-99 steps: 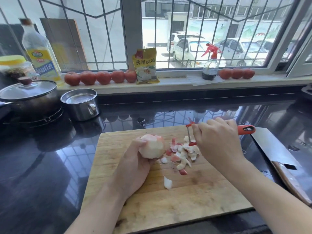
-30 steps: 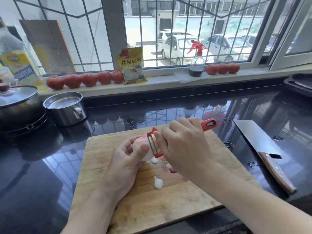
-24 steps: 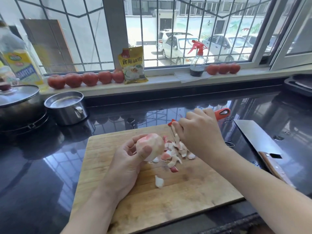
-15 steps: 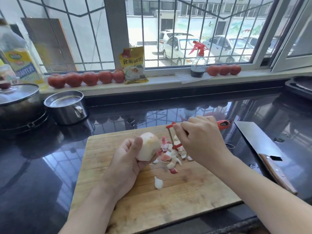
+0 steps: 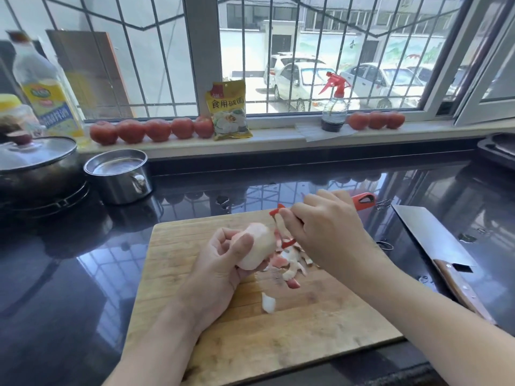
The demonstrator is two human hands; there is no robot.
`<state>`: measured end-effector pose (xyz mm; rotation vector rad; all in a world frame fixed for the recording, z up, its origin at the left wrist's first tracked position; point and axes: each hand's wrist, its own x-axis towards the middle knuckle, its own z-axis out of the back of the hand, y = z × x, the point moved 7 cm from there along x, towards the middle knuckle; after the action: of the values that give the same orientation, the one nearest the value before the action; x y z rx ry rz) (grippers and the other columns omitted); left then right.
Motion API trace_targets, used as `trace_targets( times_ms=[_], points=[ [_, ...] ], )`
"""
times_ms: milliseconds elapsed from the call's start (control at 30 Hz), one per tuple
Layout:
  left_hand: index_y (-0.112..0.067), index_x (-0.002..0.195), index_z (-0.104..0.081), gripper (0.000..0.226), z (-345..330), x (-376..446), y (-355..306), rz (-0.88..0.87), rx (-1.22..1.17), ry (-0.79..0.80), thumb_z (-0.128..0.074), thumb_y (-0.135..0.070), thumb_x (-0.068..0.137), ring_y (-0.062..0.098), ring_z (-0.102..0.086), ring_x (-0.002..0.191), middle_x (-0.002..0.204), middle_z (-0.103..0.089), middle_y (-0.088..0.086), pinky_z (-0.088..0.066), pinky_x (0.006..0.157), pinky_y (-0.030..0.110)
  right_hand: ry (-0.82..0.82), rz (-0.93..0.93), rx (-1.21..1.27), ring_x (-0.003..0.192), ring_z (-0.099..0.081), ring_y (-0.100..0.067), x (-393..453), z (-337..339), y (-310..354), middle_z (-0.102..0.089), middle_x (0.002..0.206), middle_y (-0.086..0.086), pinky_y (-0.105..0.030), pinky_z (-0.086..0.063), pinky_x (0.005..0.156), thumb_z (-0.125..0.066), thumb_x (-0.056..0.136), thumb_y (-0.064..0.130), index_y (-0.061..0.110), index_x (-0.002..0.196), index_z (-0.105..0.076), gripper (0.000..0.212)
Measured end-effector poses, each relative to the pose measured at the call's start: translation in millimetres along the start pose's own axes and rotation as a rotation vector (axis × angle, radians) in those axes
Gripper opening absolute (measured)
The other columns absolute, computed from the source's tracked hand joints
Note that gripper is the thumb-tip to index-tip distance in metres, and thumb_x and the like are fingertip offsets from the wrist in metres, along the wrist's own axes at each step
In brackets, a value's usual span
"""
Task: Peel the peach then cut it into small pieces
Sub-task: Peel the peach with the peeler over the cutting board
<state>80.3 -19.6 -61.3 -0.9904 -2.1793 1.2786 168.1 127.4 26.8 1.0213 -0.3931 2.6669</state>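
My left hand [image 5: 220,270] grips a pale, mostly peeled peach [image 5: 257,247] just above the wooden cutting board [image 5: 195,316]. My right hand [image 5: 331,232] holds a red-handled peeler [image 5: 281,227], whose blade sits against the peach's right side. Under the peeler, a heap of pink and white peel scraps [image 5: 289,264] lies on the board. One loose scrap [image 5: 268,302] lies nearer to me. A cleaver [image 5: 434,243] with a wooden handle rests on the dark counter to the right of the board.
A steel pot [image 5: 119,175] and a lidded pan [image 5: 36,168] stand at the back left. Tomatoes [image 5: 150,130], a yellow packet [image 5: 229,111] and a red-topped spray bottle [image 5: 333,107] line the window sill. An oil bottle [image 5: 44,90] stands far left.
My left hand has turned the peach a little between strokes. My right hand has brought the peeler back from over the peel heap to the peach's right side.
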Motion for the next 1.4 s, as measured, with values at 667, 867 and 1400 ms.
trace_targets(
  times_ms=[667,867,1400],
  points=[
    [0.001,0.13,-0.066,0.051,-6.8,-1.9,0.3,0.051,-0.014,0.068,-0.054,-0.04,0.102,0.034,-0.063,0.109,0.129,-0.065,0.027,-0.051,0.091,0.047,0.126,0.015,0.267,0.064,-0.041,-0.012,3.5,9.9,23.4,-0.048,0.06,0.011,-0.033,-0.036,0.076,-0.032,0.103,0.047,0.025,0.061,-0.054,0.053],
    [0.002,0.131,-0.064,0.055,-10.2,-2.4,-1.2,0.046,-0.031,0.091,-0.065,-0.039,0.094,0.031,-0.071,0.105,0.126,-0.069,0.024,-0.059,0.085,0.037,0.182,0.058,0.083,0.064,-0.051,-0.016,1.3,-10.7,-5.1,-0.055,0.062,0.01,-0.038,-0.041,0.073,-0.037,0.105,0.043,0.023,0.063,-0.061,0.053],
    [-0.021,0.13,-0.065,0.083,-11.5,-7.1,-1.9,0.037,-0.013,0.158,-0.101,-0.009,0.057,0.032,-0.067,0.115,0.127,-0.069,0.015,-0.057,0.091,0.034,-0.003,0.048,0.246,0.063,-0.041,-0.015,-9.0,3.0,-25.4,-0.049,0.06,0.008,-0.032,-0.036,0.073,-0.04,0.107,0.04,0.017,0.061,-0.057,0.054]
  ],
)
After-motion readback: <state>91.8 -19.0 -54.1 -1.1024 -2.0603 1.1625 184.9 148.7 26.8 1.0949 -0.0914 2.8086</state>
